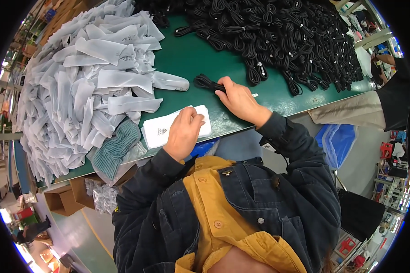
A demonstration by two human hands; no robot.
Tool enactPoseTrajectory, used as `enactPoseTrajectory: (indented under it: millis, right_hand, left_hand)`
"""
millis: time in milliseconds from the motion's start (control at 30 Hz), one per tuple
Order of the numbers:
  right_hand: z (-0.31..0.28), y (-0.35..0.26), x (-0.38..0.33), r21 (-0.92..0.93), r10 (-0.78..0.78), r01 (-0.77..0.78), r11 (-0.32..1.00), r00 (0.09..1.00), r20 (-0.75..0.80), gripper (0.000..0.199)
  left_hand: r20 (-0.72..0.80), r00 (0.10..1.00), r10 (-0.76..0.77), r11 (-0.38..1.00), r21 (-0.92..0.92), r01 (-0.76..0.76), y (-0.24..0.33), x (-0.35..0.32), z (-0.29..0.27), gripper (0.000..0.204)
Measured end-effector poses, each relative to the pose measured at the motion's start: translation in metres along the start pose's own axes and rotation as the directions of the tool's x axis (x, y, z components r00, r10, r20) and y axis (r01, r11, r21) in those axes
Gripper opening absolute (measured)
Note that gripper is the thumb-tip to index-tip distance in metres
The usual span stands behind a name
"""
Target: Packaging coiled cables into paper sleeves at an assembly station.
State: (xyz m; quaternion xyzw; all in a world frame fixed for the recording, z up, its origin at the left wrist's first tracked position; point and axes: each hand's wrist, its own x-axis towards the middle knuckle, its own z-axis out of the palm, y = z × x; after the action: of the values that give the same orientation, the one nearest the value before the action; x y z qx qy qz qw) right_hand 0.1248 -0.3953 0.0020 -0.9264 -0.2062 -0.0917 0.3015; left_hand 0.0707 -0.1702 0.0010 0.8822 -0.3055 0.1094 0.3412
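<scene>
In my right hand (pixel 239 101) is a coiled black cable (pixel 207 83), gripped at its near end between thumb and fingers over the green table. My left hand (pixel 183 133) rests on a stack of flat white plastic bags (pixel 157 130) at the table's front edge. Its fingers are curled and pinched together at the top bag's upper right part; the fingertips are partly hidden. To the left rises a big heap of filled, frosted white bags (pixel 123 81). Several bundled black cables (pixel 269 32) lie piled at the far right.
A teal knitted cloth (pixel 118 148) lies by the front left edge of the green table (pixel 182 54). Below stand cardboard boxes (pixel 64 200). A blue bag (pixel 337 143) hangs at the right, near another person's dark sleeve (pixel 396 98).
</scene>
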Motion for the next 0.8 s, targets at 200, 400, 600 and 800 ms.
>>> enactPoseTrajectory:
  millis: [200,400,600,800]
  right_hand:
    - [-0.003,-0.004,-0.020,0.049,0.131,-0.132,0.990,0.991,0.013,0.029]
    - [-0.010,-0.011,-0.032,0.180,0.087,-0.084,0.980,0.996,-0.009,0.031]
    - [-0.022,-0.022,-0.042,0.221,-0.045,0.062,0.973,0.996,-0.081,0.034]
    - [-0.027,-0.022,-0.047,0.194,-0.120,0.123,0.973,0.992,-0.024,0.037]
  left_hand:
    - [-0.007,0.998,0.055,0.996,-0.067,-0.055,-0.001,0.001,-0.004,0.016]
    - [0.033,0.999,-0.036,0.997,-0.060,0.038,-0.006,0.000,-0.002,0.012]
    - [-0.026,0.993,-0.117,0.993,-0.025,0.116,-0.008,-0.004,0.002,0.006]
    - [-0.027,0.993,-0.113,0.993,-0.019,0.113,-0.007,-0.006,0.003,0.005]
